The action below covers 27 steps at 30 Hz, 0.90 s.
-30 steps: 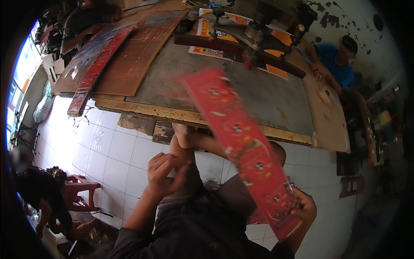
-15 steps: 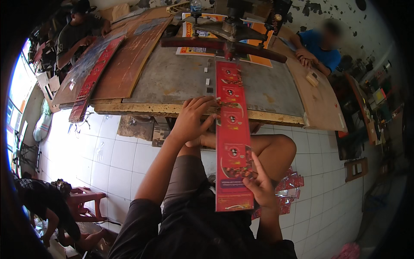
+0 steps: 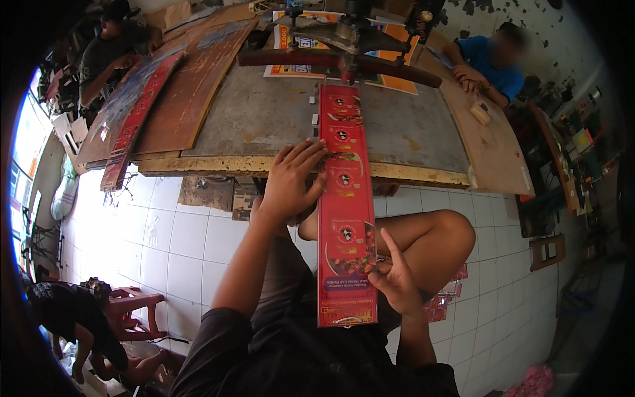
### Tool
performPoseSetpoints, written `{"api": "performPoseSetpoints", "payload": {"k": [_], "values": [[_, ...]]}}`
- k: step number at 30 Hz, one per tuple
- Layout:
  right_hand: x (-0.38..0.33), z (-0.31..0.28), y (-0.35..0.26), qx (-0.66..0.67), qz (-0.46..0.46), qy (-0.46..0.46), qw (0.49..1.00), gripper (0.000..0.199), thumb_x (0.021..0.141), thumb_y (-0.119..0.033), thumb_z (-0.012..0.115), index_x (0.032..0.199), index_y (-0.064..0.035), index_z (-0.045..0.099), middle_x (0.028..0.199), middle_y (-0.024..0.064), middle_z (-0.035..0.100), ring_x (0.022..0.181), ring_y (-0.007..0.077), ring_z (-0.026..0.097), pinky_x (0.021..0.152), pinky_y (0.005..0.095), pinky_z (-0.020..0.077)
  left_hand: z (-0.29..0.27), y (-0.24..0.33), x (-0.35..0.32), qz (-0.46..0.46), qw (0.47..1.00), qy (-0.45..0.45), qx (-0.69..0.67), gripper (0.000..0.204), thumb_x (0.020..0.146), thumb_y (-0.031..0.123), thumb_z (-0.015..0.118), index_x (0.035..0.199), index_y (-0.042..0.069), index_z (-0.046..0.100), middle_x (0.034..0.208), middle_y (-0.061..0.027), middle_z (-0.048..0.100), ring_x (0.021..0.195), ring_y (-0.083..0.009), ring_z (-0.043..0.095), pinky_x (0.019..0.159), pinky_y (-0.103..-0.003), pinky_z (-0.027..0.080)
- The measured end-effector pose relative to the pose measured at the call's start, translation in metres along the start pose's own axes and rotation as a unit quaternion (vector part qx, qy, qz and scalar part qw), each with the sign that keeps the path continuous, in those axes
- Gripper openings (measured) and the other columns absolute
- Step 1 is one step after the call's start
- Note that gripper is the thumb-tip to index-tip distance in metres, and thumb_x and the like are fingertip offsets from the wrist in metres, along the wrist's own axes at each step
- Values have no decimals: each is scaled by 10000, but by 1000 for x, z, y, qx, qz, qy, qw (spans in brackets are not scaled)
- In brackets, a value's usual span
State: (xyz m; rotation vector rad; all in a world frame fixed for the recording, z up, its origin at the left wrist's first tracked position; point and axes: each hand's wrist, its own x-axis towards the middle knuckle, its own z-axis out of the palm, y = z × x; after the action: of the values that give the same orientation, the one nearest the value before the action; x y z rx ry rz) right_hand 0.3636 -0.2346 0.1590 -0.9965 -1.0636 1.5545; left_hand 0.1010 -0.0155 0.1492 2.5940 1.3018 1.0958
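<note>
A long, flat red printed strip [image 3: 344, 205] runs from the table top, under the press's crossbar, out over my lap. It looks like stiff board or card with a glossy surface and repeated food pictures. At the table's front edge my left hand [image 3: 296, 178] is curled against the strip's left edge, fingertips and thumb on it. Lower down, my right hand [image 3: 399, 284] holds the right edge near the close end. Its thumb touches the strip and its index finger stretches forward; the other fingers are partly hidden. Small pale blocks [image 3: 314, 120] lie left of the strip.
A metal press with a dark red crossbar [image 3: 291, 58] stands over the grey table top [image 3: 231, 112]. Another red strip [image 3: 142, 116] lies on the left boards. Two people sit beyond the table, one crouches lower left. Clear red-printed packs [image 3: 442, 301] lie on the floor.
The strip has shifted a little left and lies straighter, its close end swung left. My left hand moved slightly left with it. My right hand stays at its right edge.
</note>
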Motion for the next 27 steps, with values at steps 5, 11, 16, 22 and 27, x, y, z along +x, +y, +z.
{"api": "performPoseSetpoints", "payload": {"k": [5,11,16,22,27], "values": [[23,-20,-35,-283,40,95,954,559,1052,-95,743,1575,-14,562,1205,122,768,1136,177,726,985,331,569,1,0,0,-2,1000,-3,-4,566,969,290,678,1503,103,649,1603,-82,621,1547,-304,507,1287,-553,350],[131,-43,-58,-533,-299,105,785,431,1035,-201,765,1434,-59,685,1468,138,661,1408,353,590,1161,476,466,0,-3,0,-12,1000,-6,-12,564,944,269,700,1475,81,663,1600,-81,625,1539,-305,516,1281,-547,357],[219,-48,-61,-572,-321,54,753,488,1050,-308,747,1462,-60,663,1564,123,610,1470,342,551,1219,487,429,-7,0,7,-12,1000,-16,-20,553,938,260,705,1457,76,667,1593,-75,631,1524,-308,531,1271,-548,367],[233,-52,-49,-633,-302,61,711,543,1063,-406,715,1487,-70,665,1611,113,591,1530,320,508,1262,491,377,-5,2,9,-15,1000,-10,-14,542,913,244,699,1425,69,679,1568,-71,648,1497,-297,550,1260,-539,379],[232,-48,-48,-628,-301,60,716,548,1052,-400,731,1484,-68,669,1596,105,609,1523,315,516,1261,490,381,-7,4,8,-26,999,-12,-15,528,909,229,697,1408,54,683,1556,-73,657,1500,-300,552,1247,-554,386]]}}
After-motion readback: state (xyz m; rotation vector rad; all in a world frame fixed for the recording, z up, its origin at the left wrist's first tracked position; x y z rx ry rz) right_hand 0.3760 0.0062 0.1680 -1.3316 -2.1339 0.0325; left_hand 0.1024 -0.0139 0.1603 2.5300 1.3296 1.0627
